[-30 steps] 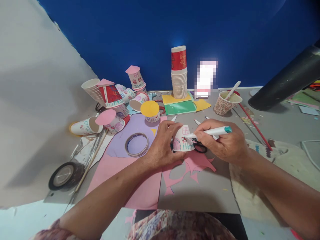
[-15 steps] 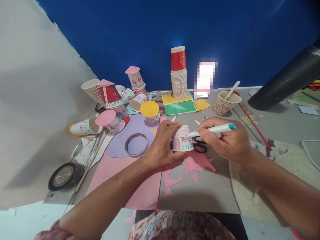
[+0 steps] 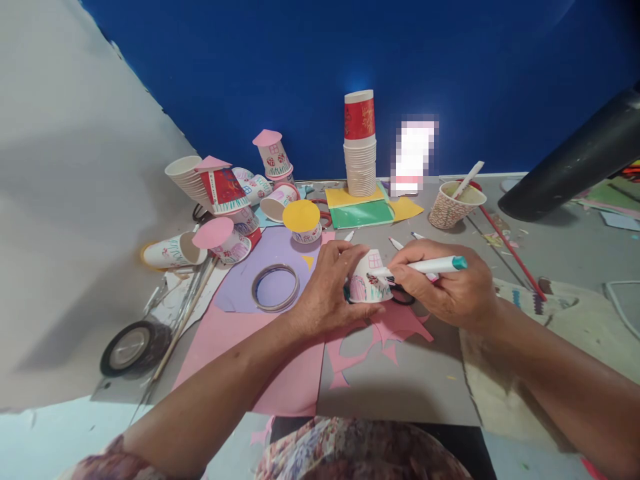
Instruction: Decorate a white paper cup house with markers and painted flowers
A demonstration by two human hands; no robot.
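My left hand [image 3: 333, 283] is closed around an upside-down paper cup [image 3: 359, 287], thumb low and fingers on its upper left side. Drawn on the cup are a pink window, a pink door, red flowers and green grass strokes. In my right hand [image 3: 443, 283] is a white marker [image 3: 425, 267] with a teal end, its tip at the flower drawing below the window. Black-handled scissors [image 3: 403, 295] lie partly hidden behind the cup. Pink paper scraps [image 3: 370, 340] are spread under and in front of it.
Decorated cups with pink cone roofs [image 3: 267, 138] stand at the back left. A tall stack of paper cups [image 3: 360, 160] rises at the back. Tape rolls [image 3: 275, 288] lie to the left. A patterned cup [image 3: 453, 207] holds a stick. A cloth [image 3: 540, 360] covers the right side.
The marker tip has shifted slightly left on the flower drawing, and my right hand has moved a little with it. My left hand still holds the cup. The whole view has shifted slightly.
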